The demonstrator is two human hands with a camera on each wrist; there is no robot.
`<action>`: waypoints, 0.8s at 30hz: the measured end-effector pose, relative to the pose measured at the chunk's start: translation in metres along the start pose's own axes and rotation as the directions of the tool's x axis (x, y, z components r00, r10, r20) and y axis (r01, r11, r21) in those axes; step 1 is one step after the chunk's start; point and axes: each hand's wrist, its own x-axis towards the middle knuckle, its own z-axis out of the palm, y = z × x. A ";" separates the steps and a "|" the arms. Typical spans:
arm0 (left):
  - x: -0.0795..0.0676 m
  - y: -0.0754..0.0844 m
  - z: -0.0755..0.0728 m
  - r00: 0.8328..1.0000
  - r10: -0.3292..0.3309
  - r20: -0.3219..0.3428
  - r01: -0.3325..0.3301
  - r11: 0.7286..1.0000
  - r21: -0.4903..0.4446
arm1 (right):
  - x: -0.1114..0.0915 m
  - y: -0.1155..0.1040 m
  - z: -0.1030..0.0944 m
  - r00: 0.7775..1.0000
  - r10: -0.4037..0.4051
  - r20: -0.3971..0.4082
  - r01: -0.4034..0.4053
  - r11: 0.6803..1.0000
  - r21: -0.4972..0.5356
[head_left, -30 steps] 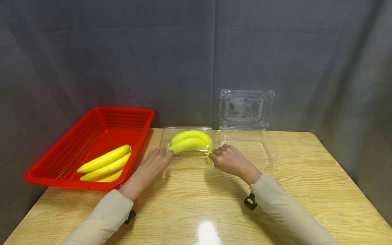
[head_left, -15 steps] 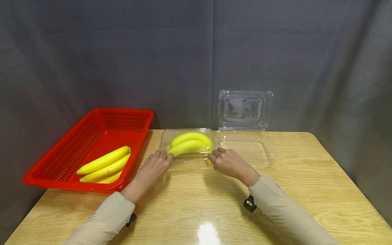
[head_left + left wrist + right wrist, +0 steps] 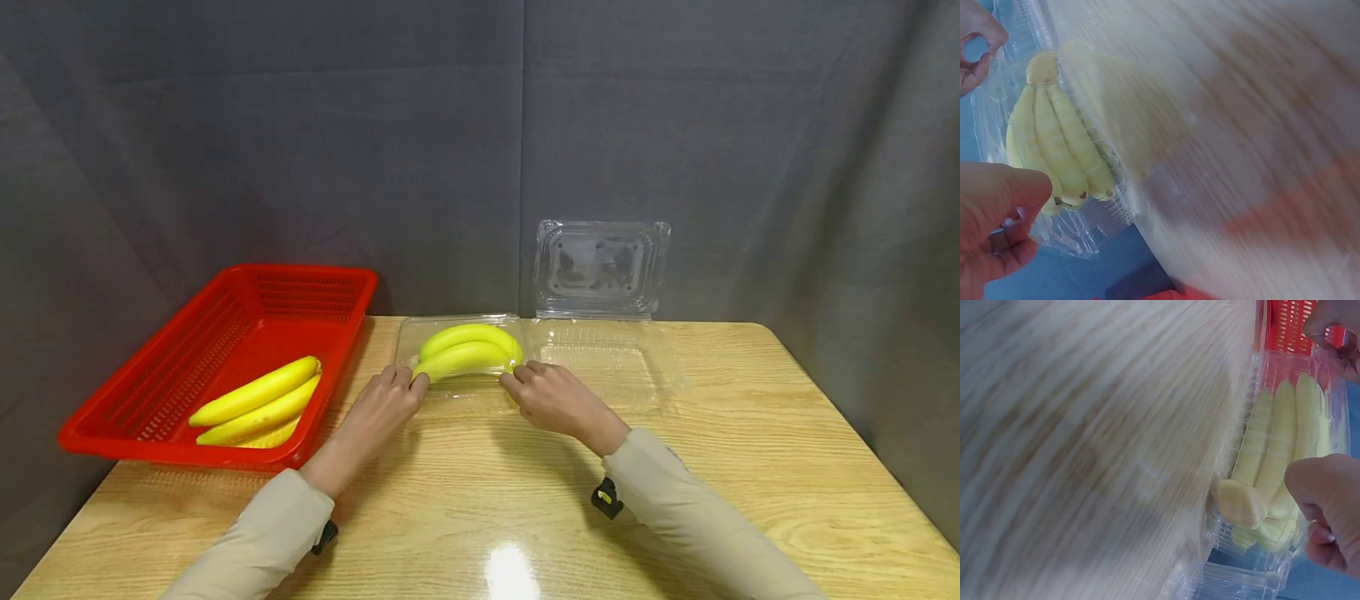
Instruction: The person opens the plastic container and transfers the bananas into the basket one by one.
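A clear plastic clamshell box holds a bunch of yellow bananas, its lid lying over them. My left hand pinches the front edge of the box near its left corner. Toward the front right corner, my right hand pinches the same edge with curled fingers. In the left wrist view the banana bunch shows through the plastic, beside the left thumb. The right wrist view has the bananas' stem end near the right thumb. The exact contact of the fingertips with the rim is partly hidden.
At the left stands a red plastic basket with several bananas in it. A second clear clamshell box sits right of the first, its lid raised upright. Behind the wooden table hangs a grey curtain.
My right hand has shifted slightly left along the front edge of the box, and my left hand slightly right. The box and bananas stay nearly in place.
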 end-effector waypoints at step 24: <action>0.004 -0.007 -0.003 0.998 -0.040 -0.046 0.039 0.999 -0.036 | 0.002 0.006 -0.005 0.996 -0.024 -0.088 0.024 1.000 -0.006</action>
